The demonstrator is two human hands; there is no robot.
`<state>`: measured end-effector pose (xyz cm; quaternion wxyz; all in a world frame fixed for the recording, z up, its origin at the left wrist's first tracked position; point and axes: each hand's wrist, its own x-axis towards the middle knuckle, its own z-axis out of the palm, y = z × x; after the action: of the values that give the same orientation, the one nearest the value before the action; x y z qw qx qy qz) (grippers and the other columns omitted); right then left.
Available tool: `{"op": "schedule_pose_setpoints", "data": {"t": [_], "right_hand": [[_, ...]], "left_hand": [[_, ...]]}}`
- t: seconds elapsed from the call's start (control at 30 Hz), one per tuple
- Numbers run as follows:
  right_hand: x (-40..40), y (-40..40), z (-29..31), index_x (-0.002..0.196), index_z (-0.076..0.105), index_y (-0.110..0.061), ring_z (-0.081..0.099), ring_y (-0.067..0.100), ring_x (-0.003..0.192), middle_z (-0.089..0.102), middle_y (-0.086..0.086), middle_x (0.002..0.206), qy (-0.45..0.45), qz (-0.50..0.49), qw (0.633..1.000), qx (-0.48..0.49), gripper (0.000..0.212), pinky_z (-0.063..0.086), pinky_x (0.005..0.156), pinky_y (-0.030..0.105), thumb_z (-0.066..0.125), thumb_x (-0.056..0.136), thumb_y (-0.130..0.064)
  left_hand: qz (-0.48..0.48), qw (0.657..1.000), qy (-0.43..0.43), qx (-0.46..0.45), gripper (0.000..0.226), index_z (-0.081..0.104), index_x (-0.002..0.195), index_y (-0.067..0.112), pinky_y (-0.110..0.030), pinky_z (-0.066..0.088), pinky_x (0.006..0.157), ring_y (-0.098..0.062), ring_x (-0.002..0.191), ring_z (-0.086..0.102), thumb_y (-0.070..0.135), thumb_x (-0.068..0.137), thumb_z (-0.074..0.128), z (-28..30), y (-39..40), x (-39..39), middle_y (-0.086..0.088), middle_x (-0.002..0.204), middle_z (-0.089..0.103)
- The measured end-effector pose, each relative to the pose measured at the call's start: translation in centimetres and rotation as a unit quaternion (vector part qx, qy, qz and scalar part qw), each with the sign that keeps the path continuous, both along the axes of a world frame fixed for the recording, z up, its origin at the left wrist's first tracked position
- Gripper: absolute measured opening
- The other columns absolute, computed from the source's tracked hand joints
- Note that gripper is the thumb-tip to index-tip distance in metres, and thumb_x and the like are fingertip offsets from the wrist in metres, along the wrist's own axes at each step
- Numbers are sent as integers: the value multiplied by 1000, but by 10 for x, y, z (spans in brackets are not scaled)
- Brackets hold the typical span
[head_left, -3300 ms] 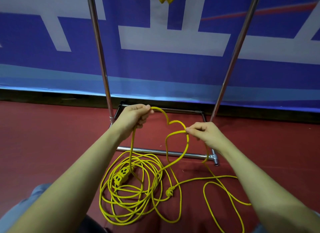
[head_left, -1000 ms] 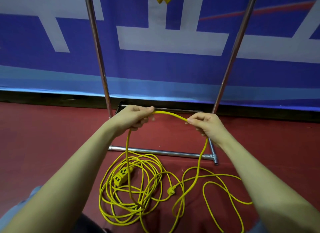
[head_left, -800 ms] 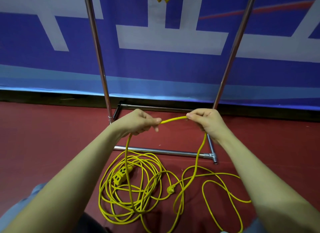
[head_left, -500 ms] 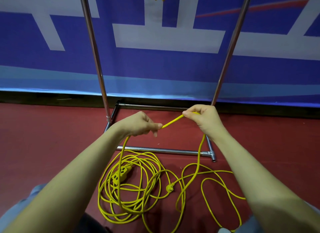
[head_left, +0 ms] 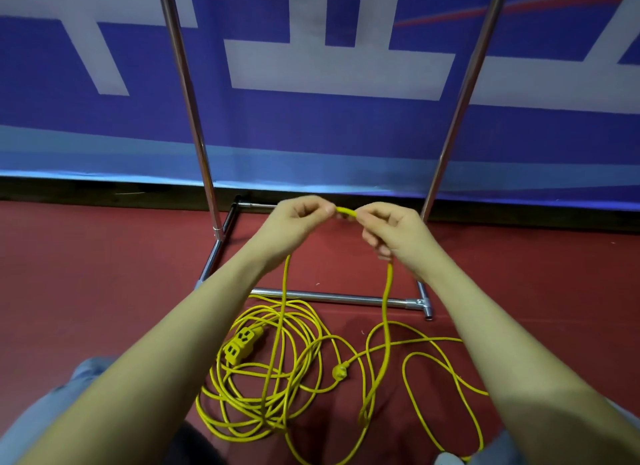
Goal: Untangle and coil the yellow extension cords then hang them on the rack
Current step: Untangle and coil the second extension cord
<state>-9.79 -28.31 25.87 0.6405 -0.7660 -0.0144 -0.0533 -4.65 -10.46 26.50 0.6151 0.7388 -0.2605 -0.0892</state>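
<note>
Gripping hands closer along cord

I see a yellow cord on red floor, beside a chrome rack; behind the rack, a blue-and-white banner.

Left hand and right hand raised close together, fingers curled.

head view | worn high; faces forward and down | near hands; floor beyond
</note>
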Motion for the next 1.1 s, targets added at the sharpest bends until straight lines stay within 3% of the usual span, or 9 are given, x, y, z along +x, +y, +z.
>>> {"op": "schedule_pose_setpoints", "data": {"t": [0.1, 0.2, 0.33, 0.5, 0.6, 0.73, 0.8, 0.9, 1.1], "right_hand": [[-2, -5, -11, 83, 63, -9, 37, 11, 41, 45, -1, 48, 45, 45, 998, 16, 26, 38, 45, 23, 46, 98, -22], [-5, -13, -17, 81, 54, -8, 32, 8, 40, 44, -3, 50, 64, 43, 993, 89, 16, 32, 44, 20, 51, 95, -15], [-7, -16, -14, 76, 48, -11, 29, 4, 38, 44, -4, 49, 39, 1, 998, 55, 18, 20, 40, 16, 56, 92, -8], [-4, -4, -6, 76, 53, -10, 25, 8, 35, 48, -1, 47, 16, 1, 999, 38, 16, 18, 40, 18, 61, 90, -10], [-2, -1, -5, 78, 56, -8, 29, 7, 35, 49, -2, 47, 23, 20, 998, 47, 15, 23, 40, 20, 56, 93, -13], [-6, -10, -22, 80, 61, -8, 37, 6, 40, 49, -3, 51, 67, 40, 997, 8, 24, 31, 46, 22, 47, 97, -16], [-9, -17, -29, 85, 61, -7, 33, 7, 40, 47, -3, 54, 89, 41, 994, 42, 22, 26, 43, 20, 46, 98, -16], [-11, -23, -28, 85, 61, -6, 23, 5, 39, 39, -4, 52, 104, 23, 993, 43, 24, 17, 38, 14, 45, 99, -17], [-14, -25, -15, 71, 65, -8, 22, 3, 36, 31, -8, 41, 80, -31, 995, -56, 27, 18, 38, 13, 55, 94, -17]], "left_hand": [[49, 995, -8, -92, 18, 65, 82, 9, -7, 38, 69, 8, 67, 54, 10, 95, 54, 6, 2, 8, 16, 66, 64], [51, 994, -14, -91, 28, 66, 69, 18, -9, 38, 71, 2, 67, 53, 15, 95, 56, 6, 8, 13, 14, 62, 60], [5, 999, -12, 48, 36, 55, 60, 14, -15, 34, 58, -6, 55, 41, 23, 95, 57, 4, 7, 14, 4, 55, 47], [-72, 985, -22, 153, 26, 66, 88, -1, -19, 34, 59, -6, 61, 42, 23, 95, 58, 0, 1, 14, 4, 63, 52], [-21, 996, -47, 76, 16, 67, 86, 12, -25, 38, 71, -10, 75, 48, 22, 95, 58, -3, 2, 15, -4, 78, 57], [89, 993, -51, -57, 14, 66, 87, 11, -9, 40, 77, 4, 77, 56, 12, 96, 55, 5, 12, 15, 7, 80, 64], [114, 991, -36, -63, 15, 66, 86, 6, -8, 40, 70, 7, 69, 55, 10, 95, 54, 6, 20, 18, 14, 70, 64], [79, 997, 14, 11, 26, 63, 78, -2, -17, 36, 55, 0, 49, 43, 14, 96, 53, -1, 31, 24, 12, 51, 54], [25, 992, 82, 88, 42, 68, 89, -3, -19, 38, 47, -12, 51, 42, 36, 95, 55, -5, 37, 27, -1, 59, 52]]}}
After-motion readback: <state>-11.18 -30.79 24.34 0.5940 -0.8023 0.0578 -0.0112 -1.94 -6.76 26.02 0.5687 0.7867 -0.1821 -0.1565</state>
